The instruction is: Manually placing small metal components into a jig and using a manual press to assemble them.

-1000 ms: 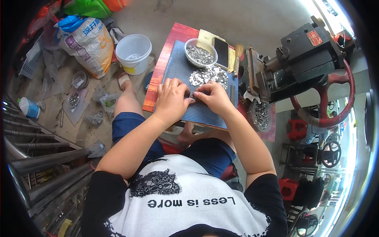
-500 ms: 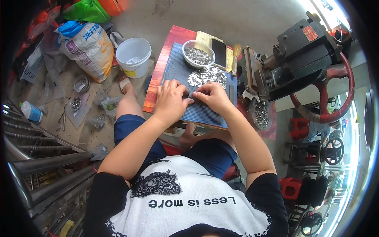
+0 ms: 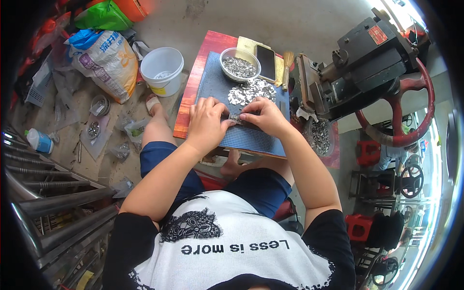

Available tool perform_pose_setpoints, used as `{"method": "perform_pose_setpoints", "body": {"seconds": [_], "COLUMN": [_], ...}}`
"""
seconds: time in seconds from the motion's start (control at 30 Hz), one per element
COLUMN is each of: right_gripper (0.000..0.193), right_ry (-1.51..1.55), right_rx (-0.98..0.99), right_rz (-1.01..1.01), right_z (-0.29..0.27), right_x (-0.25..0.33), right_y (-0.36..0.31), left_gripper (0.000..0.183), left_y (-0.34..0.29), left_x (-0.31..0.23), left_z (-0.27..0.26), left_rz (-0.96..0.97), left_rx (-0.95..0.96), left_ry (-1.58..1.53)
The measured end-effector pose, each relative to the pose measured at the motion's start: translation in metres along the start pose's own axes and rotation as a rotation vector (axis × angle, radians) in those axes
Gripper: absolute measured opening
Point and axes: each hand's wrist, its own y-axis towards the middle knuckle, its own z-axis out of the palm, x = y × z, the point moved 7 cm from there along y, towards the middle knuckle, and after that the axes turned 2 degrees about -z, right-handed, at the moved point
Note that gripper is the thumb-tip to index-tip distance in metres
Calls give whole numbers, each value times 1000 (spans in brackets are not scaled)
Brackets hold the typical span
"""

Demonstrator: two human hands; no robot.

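Over a blue textured mat, my left hand and my right hand face each other. Between their fingertips lies a small grey metal piece, pinched from both sides. Its exact kind is too small to make out, and the fingers cover part of it. Just beyond my right hand is a loose pile of small shiny metal pieces. Behind that pile stands a clear round bowl holding many similar pieces.
A phone and a brush lie along the board's far right. To the right stands a dark machine press with a red handwheel. A white bucket is at the left, near a stuffed sack. Metal bars line the lower left.
My right fingertips have shifted slightly right, and more of the small metal piece shows between the hands. My left hand stays nearly in place. The whole view has moved a little.
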Motion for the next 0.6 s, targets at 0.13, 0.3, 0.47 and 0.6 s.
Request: {"method": "perform_pose_setpoints", "body": {"seconds": [0.13,0.3,0.47,0.6], "right_gripper": [24,24,24,27], "right_ry": [-18,-106,-93,-89], "right_rx": [-30,-96,-49,-46], "right_rz": [23,-38,-8,33], "right_z": [2,4,-3,-6], "right_x": [-5,0,-2,-12], "right_y": [2,2,-2,-7], "left_gripper": [24,24,24,24], "left_y": [0,1,1,1], "left_x": [0,-1,0,-1], "left_z": [0,0,0,-1], "left_rz": [2,5,5,6], "left_rx": [-3,-3,-2,1], "left_ry": [7,8,6,5]}}
